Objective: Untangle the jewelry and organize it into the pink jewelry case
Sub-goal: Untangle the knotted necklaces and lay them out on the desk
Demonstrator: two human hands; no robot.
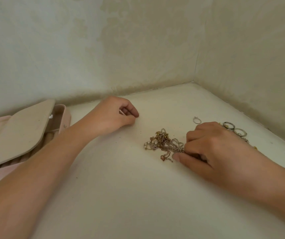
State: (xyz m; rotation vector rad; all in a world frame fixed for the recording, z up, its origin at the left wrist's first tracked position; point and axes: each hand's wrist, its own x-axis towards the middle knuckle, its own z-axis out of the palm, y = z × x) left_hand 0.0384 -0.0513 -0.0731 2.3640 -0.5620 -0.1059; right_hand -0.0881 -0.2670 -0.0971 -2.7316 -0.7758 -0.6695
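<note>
Head view: right hand (210, 149) fingers pinch the near edge of the tangled chains (162, 144), which lie mid tabletop (121, 195). Left hand (109, 116) sits nearer the wall, fingers curled on a small white bit (121, 111). Pink jewelry case (67, 118) at far left, lid (17, 133) partly raised. Chunky rings (229, 125) and a thin ring (196, 120) lie just beyond the right hand

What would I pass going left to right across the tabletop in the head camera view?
Pink jewelry case → left hand → tangled chains → thin ring → chunky rings. The right hand, pinching the tangle, overlaps the chains and rings, so it is left out.
</note>
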